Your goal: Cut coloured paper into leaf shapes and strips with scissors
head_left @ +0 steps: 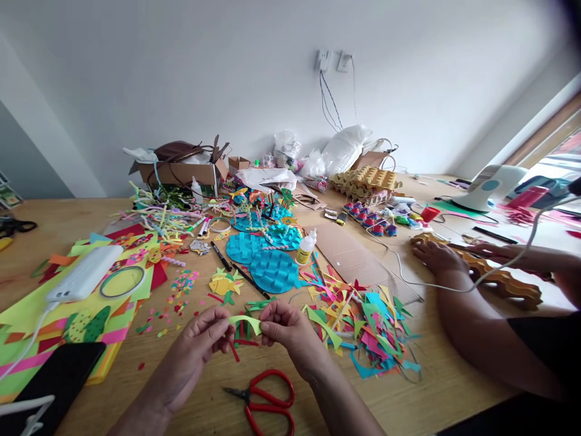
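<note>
Your left hand point(200, 340) and right hand point(285, 330), fingertips pinched on opposite ends of an arched yellow-green paper strip point(245, 323), red-handled scissors point(267, 399) at the bench's point(181, 399) near edge.

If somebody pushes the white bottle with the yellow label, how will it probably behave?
The white bottle would probably tip if pushed near its top, since it stands upright and looks narrow. Once down, its rounded body may roll. Its weight is hard to judge, as the fill does not show.
</note>
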A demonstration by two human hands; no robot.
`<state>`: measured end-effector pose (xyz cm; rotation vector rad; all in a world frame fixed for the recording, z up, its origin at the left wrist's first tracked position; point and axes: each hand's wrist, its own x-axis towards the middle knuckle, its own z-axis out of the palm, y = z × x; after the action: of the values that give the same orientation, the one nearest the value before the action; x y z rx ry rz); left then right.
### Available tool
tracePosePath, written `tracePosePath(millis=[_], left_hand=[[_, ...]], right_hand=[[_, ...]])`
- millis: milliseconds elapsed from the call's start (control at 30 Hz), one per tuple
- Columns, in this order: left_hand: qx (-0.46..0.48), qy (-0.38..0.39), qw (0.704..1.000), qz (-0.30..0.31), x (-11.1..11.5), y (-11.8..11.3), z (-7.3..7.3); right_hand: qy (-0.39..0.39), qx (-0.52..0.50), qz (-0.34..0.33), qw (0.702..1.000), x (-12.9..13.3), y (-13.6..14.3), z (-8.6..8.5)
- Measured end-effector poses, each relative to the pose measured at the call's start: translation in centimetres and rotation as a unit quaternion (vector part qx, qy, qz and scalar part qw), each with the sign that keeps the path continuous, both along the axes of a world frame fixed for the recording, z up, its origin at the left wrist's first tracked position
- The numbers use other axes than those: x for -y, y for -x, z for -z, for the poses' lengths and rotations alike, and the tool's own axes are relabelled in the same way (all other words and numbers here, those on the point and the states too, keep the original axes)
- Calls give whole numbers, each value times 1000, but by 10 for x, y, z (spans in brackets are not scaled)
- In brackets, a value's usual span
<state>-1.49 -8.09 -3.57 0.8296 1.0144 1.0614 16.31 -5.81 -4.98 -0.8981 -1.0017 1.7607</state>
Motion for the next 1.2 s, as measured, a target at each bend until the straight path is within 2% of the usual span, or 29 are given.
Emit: tracePosePath(millis=[67, 133, 233, 367, 533, 700, 767, 833, 867, 900, 967, 1033, 1067, 1100, 1133, 1200], left_hand=[[46, -3, 999, -24, 0, -2, -2], [59, -19, 998, -13, 1, -7, -4], [-7, -45, 998, 35, 2, -19, -3], [-116, -95, 989, 11, -3, -26, 4], [-200, -139, 970, 5, -10, -17, 5], [-216, -175, 960, 44, -9, -17, 3], [-228, -182, 955, 48, -7, -18, 5], [-251, -184, 950, 34, -7, -14, 6], [-260, -184, 948, 25, -8, -11, 7], [-265, -182, 947, 15, -9, -7, 7], [-266, -173, 948, 8, -11, 1, 8], [-266, -162, 950, 18, -13, 6, 11], [-265, -155, 951, 27, -14, 7, 12], [-263, -148, 953, 36, -14, 6, 14], [-260, -142, 954, 43, -15, 5, 15], [-250, -129, 958, 48, -15, 2, 17]], right_hand=[[-2, 6, 27, 1000, 1, 3, 0], [-1, 7, 57, 998, 3, 7, 1], [-9, -5, 78, 997, 5, 16, 2], [-18, -6, 55, 998, 9, 23, 2], [-48, 86, 14, 995, 11, 20, 1], [-67, 143, 33, 987, 10, 23, 4], [-67, 152, 23, 986, 12, 23, 7], [-83, 216, -7, 973, 17, 19, 8], [-101, 277, -29, 955, 20, 15, 8], [-138, 365, -58, 919, 24, 11, 7], [-213, 539, -145, 802, 32, 2, 4], [-241, 642, -251, 684, 38, -3, 1], [-247, 672, -279, 640, 41, -3, 1], [-252, 694, -294, 607, 42, -1, 3], [-258, 708, -295, 587, 44, 1, 6], [-279, 718, -278, 573, 46, 5, 18]])
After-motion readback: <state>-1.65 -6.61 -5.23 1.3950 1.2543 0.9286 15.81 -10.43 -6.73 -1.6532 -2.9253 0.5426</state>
